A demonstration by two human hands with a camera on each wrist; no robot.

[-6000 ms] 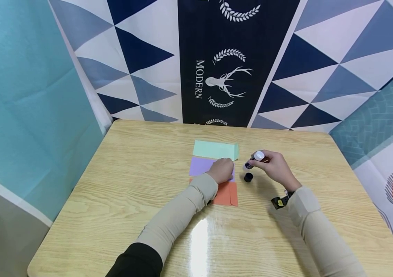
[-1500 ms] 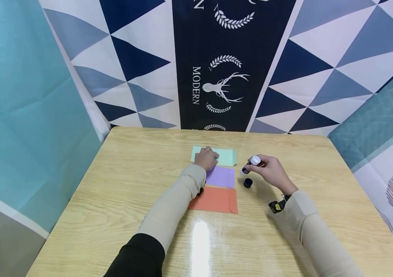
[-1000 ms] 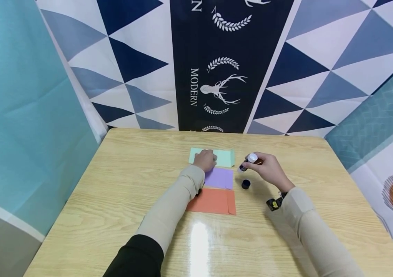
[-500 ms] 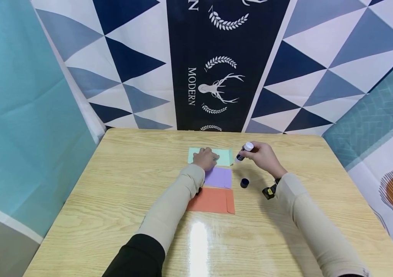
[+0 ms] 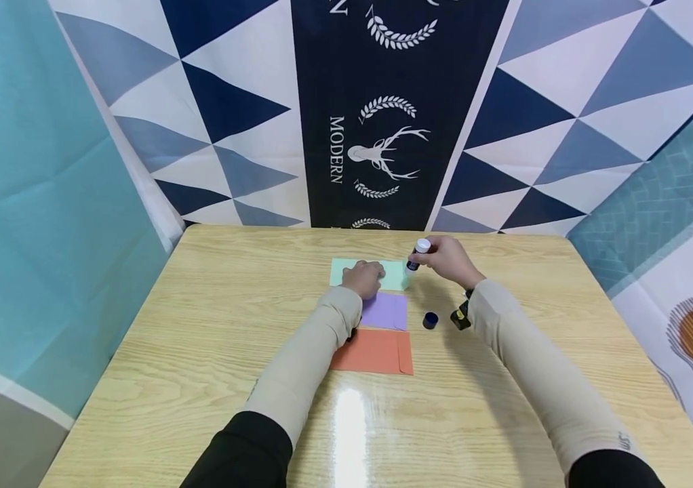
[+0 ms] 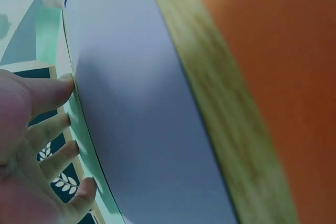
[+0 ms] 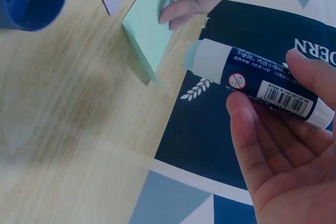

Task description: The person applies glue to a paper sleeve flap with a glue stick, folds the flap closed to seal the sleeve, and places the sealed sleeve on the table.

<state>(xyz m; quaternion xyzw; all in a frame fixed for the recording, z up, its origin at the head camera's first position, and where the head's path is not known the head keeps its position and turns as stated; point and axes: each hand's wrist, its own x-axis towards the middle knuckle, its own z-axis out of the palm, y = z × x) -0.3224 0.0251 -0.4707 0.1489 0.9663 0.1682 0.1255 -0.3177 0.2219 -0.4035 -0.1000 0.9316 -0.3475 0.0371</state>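
Observation:
My left hand (image 5: 363, 279) rests with spread fingers on the mint-green envelope (image 5: 392, 278), its fingertips (image 6: 86, 190) on the paper in the left wrist view. Between thumb and fingers my right hand (image 5: 451, 261) grips a glue stick (image 5: 418, 257), dark blue with white ends. The uncapped glue end (image 7: 192, 56) points down at the green envelope's right-end flap (image 7: 139, 51), which stands slightly raised. A purple envelope (image 5: 386, 312) lies just nearer, partly under the left wrist. Nearest of the three is an orange envelope (image 5: 377, 352).
The glue stick's dark cap (image 5: 430, 320) stands on the wooden table (image 5: 212, 325), right of the purple envelope. A camera (image 5: 460, 316) is strapped at the right wrist, close to the cap. A patterned curtain (image 5: 243, 122) hangs beyond the table's back edge.
My left hand has gone from the purple envelope to the green one, where it stays. Over the last second my right hand has carried the glue stick away and leftward to the green flap.

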